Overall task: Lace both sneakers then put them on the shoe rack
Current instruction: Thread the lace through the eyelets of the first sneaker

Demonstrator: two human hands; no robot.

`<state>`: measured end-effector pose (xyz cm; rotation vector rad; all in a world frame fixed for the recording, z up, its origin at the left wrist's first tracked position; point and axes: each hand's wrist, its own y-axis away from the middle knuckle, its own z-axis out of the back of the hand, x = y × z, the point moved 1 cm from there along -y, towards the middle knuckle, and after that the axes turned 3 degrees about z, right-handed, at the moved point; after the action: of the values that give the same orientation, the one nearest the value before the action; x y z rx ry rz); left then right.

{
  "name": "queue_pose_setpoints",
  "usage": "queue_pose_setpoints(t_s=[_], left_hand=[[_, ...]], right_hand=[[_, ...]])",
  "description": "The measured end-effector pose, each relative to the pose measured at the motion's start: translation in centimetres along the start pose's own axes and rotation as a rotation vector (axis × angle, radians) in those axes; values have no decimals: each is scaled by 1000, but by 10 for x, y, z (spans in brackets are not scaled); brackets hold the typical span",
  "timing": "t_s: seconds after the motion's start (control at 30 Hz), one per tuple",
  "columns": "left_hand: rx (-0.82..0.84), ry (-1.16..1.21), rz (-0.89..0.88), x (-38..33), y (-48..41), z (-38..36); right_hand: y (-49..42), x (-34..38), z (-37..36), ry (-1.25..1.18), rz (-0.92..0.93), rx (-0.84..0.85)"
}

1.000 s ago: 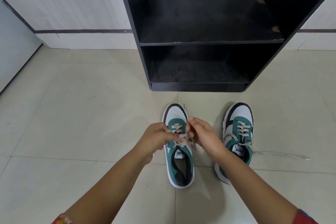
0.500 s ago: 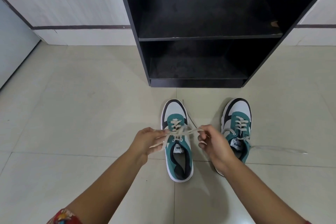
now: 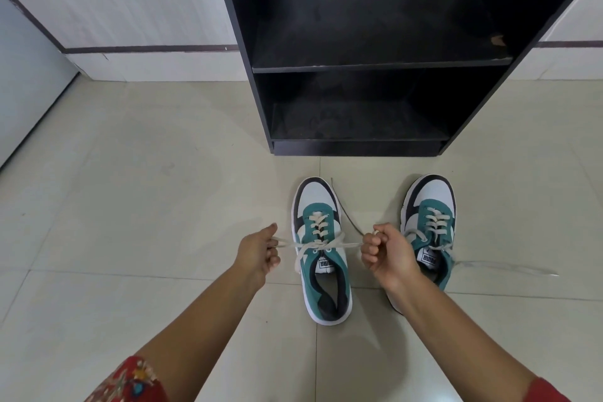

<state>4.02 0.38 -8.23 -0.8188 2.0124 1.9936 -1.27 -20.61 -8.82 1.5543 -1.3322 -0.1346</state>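
As hands pull lace, tongue label reads PUMA.

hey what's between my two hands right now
In the head view, the left sneaker sits between the left hand and right hand, its lace pulled taut across.

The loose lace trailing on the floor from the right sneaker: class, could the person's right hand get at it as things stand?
Probably yes. The loose lace lies on bare floor beside the right hand, nothing between, but that hand is closed on the left sneaker's lace and must let go first.
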Motion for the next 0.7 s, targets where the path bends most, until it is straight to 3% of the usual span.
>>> queue_pose_setpoints(t_s=[0.2, 0.37, 0.5, 0.7], left_hand=[[246, 176, 58, 3, 6, -1], [81, -25, -58, -1, -1, 1], [1, -90, -96, 1, 5, -3], [173, -515, -260, 31, 31, -19]], right_hand=[[5, 2, 1, -68, -46, 119], [2, 4, -4, 135, 25, -7], [4, 8, -1, 217, 16, 9], [26, -9, -3, 962, 111, 158]])
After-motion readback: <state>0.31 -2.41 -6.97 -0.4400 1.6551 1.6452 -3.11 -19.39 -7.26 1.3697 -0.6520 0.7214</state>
